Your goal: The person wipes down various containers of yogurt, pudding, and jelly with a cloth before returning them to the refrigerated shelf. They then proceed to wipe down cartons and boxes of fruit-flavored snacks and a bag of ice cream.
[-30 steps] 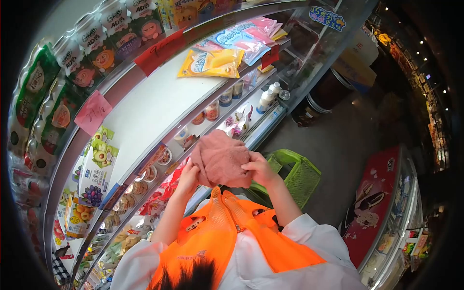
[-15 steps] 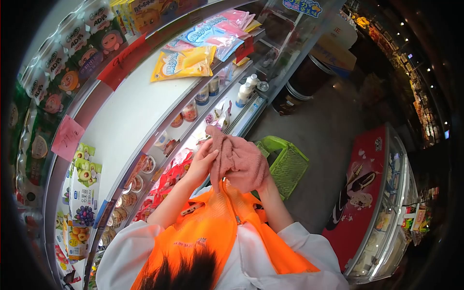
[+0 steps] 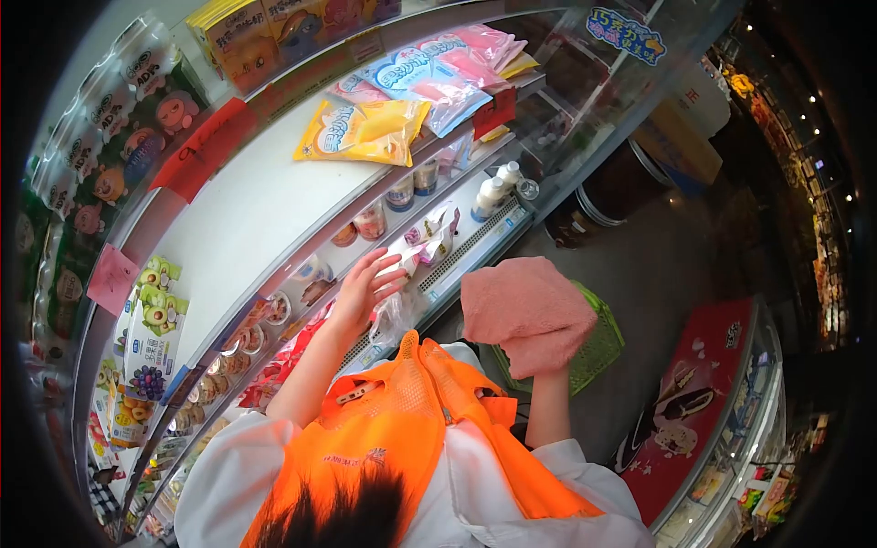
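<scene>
Head cam: half a second back both hands were bunched on the pink terry cloth [image 3: 525,306] at chest height. Now the left hand [image 3: 365,285] has let go and sits spread open by the small foil packets [image 3: 425,247] on the white chiller shelf [image 3: 265,205], and the right hand [image 3: 548,373] grips the cloth alone, over the green plastic basket [image 3: 600,352]. Only writing I can read is "AD" on the cartoon-face drink packs [image 3: 151,110]; the pink paper price tag [image 3: 111,277] is too blurry.

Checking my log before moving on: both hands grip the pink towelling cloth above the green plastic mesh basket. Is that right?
Not quite. Only the right hand grips the pink towelling cloth above the green plastic mesh basket. The left hand is off it, open, reaching towards the small packets, as the head view shows.
</scene>
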Motion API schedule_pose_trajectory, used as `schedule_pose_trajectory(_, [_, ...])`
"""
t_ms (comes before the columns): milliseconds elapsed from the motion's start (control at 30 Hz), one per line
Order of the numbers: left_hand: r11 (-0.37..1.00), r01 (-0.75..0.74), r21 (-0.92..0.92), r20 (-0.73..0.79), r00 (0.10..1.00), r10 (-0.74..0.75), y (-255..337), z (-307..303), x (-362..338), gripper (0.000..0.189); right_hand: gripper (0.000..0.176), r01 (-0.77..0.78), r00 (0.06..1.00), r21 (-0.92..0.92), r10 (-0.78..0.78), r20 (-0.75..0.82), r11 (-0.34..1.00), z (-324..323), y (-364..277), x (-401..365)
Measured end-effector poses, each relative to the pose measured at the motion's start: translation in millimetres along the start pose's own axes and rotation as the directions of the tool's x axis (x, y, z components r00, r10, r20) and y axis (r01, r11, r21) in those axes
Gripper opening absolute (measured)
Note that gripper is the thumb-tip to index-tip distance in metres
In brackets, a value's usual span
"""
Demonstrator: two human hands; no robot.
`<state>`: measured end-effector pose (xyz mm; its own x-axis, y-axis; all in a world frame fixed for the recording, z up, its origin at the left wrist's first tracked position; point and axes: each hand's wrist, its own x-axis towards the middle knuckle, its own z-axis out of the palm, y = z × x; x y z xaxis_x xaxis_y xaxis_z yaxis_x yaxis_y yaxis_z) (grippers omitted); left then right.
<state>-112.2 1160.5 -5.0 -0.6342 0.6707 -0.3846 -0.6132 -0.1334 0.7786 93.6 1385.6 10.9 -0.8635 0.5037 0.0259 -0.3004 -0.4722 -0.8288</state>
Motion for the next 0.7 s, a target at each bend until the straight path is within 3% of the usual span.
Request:
schedule_pose_trajectory(200, [0.955,-0.168,-0.243,-0.176,0.976,0.127,22,22,108,0.054,0.027,-0.087,0.996,0.116,0.086,0.016,0.989,-86,-32,44])
schedule_pose_trajectory(300, [0.761,-0.195,-0.619,-0.334,0.942,-0.030,36,44,172,0.054,0.026,-0.131,0.991,0.132,0.128,0.035,0.983,-127,-59,67])
schedule_pose_trajectory(400, [0.630,-0.328,-0.703,-0.501,0.858,-0.113,40,59,206,0.052,0.025,-0.165,0.986,0.126,0.159,0.059,0.978,-161,-90,86])
schedule_pose_trajectory(433, [0.664,-0.396,-0.635,-0.542,0.840,-0.017,36,61,205,0.043,0.024,-0.178,0.983,0.122,0.170,0.071,0.976,-171,-97,92])
schedule_pose_trajectory(567, [0.822,-0.422,-0.383,-0.614,0.781,0.115,27,15,181,0.027,0.023,-0.256,0.961,0.128,0.239,0.137,0.958,-193,-110,118])
schedule_pose_trajectory(700, [0.921,-0.379,-0.089,-0.719,0.665,0.204,43,14,99,0.026,0.022,-0.369,0.912,0.148,0.327,0.249,0.918,-183,-96,145])
